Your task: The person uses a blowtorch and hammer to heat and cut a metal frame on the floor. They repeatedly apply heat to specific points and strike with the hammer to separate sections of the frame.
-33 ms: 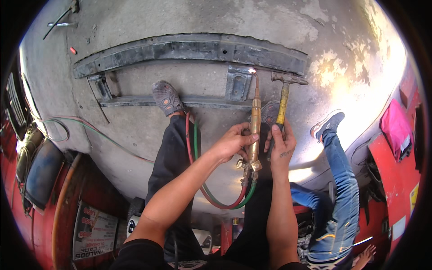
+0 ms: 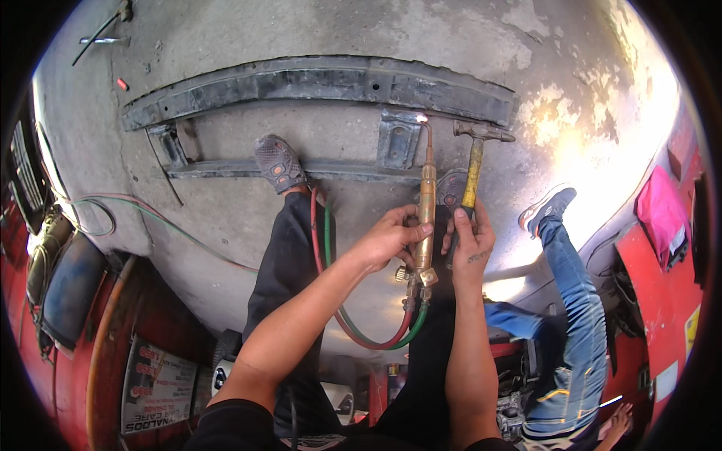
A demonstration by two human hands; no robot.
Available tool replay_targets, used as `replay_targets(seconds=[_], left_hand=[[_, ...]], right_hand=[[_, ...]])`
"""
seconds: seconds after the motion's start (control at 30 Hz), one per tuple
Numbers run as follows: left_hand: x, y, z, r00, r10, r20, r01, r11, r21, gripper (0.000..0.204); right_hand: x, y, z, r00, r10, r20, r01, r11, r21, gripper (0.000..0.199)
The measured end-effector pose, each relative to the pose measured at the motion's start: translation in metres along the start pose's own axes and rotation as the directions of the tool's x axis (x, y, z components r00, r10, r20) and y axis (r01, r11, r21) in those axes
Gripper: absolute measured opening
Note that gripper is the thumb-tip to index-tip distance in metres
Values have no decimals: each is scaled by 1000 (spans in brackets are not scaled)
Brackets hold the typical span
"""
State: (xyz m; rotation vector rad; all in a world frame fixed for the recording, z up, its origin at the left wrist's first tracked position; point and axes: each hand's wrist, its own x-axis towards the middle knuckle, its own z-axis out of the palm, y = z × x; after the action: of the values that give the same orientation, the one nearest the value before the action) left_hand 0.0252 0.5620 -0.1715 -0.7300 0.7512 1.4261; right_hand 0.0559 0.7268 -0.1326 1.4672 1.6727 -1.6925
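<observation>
Harsh sun glare right, fisheye-bent, dark rim

Stained concrete floor [image 2: 316, 30], long dark metal frame [image 2: 316, 79] lying across it with a thinner bar [image 2: 226, 168] alongside, hoses [image 2: 135, 207] trailing at left, small red bit [image 2: 122, 83], thin rods [image 2: 101, 30] top left

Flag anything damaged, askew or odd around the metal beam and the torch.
The concrete floor is blotchy, with pale patches of worn surface near the hammer. The dark metal beam looks rough and corroded. Loose bits, a thin rod and a small red piece, lie scattered at upper left. The torch looks intact.
</observation>
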Motion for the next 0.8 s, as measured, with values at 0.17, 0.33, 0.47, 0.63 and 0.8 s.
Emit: replay_targets(seconds=[0.17, 0.33, 0.47, 0.63, 0.8], left_hand=[[3, 1, -3, 1000, 7, 11, -7, 1000, 8, 53], [4, 3, -1, 998, 40, -52, -44, 997, -70, 39], [3, 4, -2, 998, 42, -50, -46, 997, -65, 39], [2, 6, -6, 1000, 3, 10, -4, 999, 34, 55], [0, 8, -6, 1000, 5, 10, -5, 1000, 25, 55]], right_hand=[[3, 1, 2, 1000, -12, 1, 12, 1000, 1, 44], [6, 2, 4, 1000, -23, 15, 23, 1000, -4, 44], [5, 2, 6, 1000, -23, 7, 23, 1000, -9, 44], [6, 2, 5, 1000, -27, 11, 27, 999, -37, 44], [9, 2, 2, 999, -37, 17, 39, 980, -193, 43]])
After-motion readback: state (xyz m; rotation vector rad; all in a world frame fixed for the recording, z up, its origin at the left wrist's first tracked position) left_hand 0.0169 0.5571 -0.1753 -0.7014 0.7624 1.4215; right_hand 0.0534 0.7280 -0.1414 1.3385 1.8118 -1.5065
